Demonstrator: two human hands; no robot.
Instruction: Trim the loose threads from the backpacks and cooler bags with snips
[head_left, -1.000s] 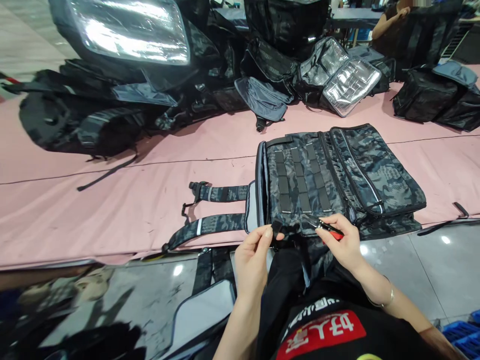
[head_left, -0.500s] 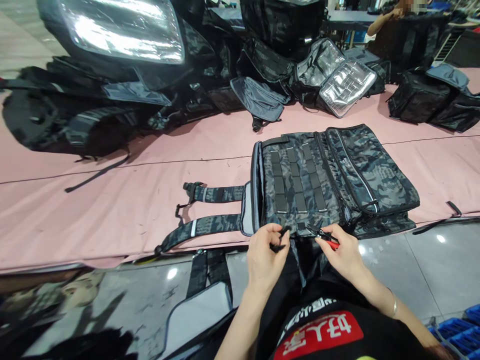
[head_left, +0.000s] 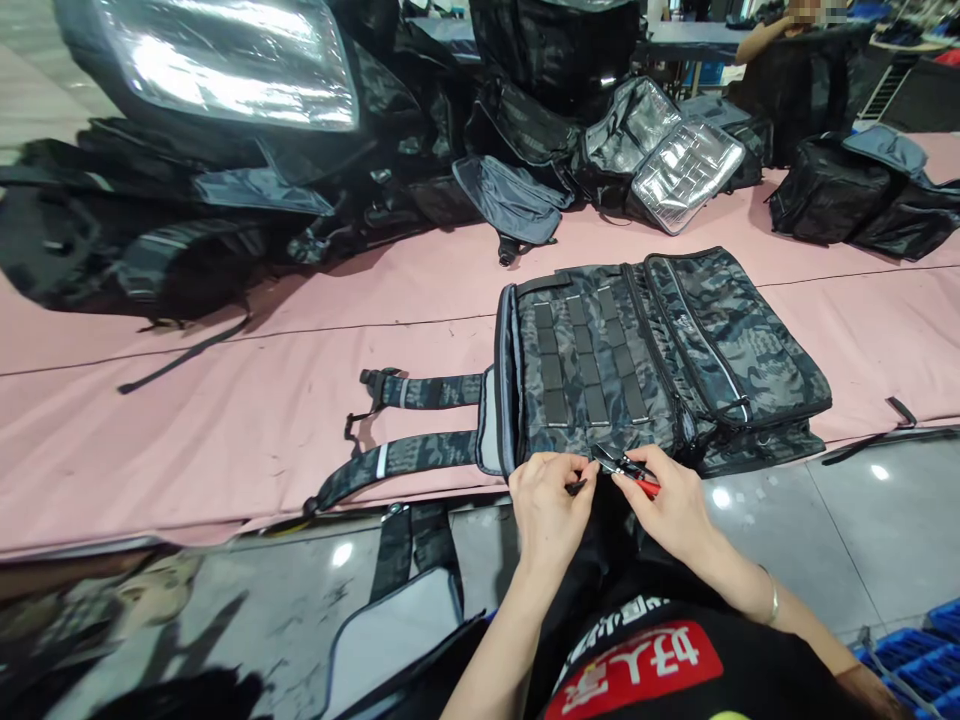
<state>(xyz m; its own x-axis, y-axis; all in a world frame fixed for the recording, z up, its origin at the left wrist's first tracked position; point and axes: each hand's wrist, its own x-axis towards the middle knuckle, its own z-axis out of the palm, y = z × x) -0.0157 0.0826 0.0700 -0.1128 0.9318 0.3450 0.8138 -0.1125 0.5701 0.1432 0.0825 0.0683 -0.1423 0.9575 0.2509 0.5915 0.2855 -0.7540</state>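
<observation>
A dark camouflage backpack [head_left: 664, 345] lies flat, its near edge by both hands. My right hand [head_left: 670, 508] is closed on small snips [head_left: 616, 463] with red and black handles; their blades point left toward my left hand. My left hand [head_left: 551, 510] pinches a small black piece [head_left: 576, 487], perhaps webbing or a strap end, mostly hidden by the fingers. The blade tips are close to the left fingertips; whether they touch the black piece I cannot tell. Two padded shoulder straps [head_left: 424, 452] stretch left from the backpack.
The backpack rests on a pink-covered table [head_left: 247, 440]. Behind it are several dark bags, one with a silver lining [head_left: 686, 175], and another bag [head_left: 832, 190] at right. A bag with a grey panel [head_left: 394, 635] is below the table edge. Blue crates [head_left: 911, 665] stand lower right. A person [head_left: 799, 80] is at the back.
My hands have come closer together, the snips moving left toward the left fingertips. The black piece in my left hand now shows less. The whole view has shifted slightly.
</observation>
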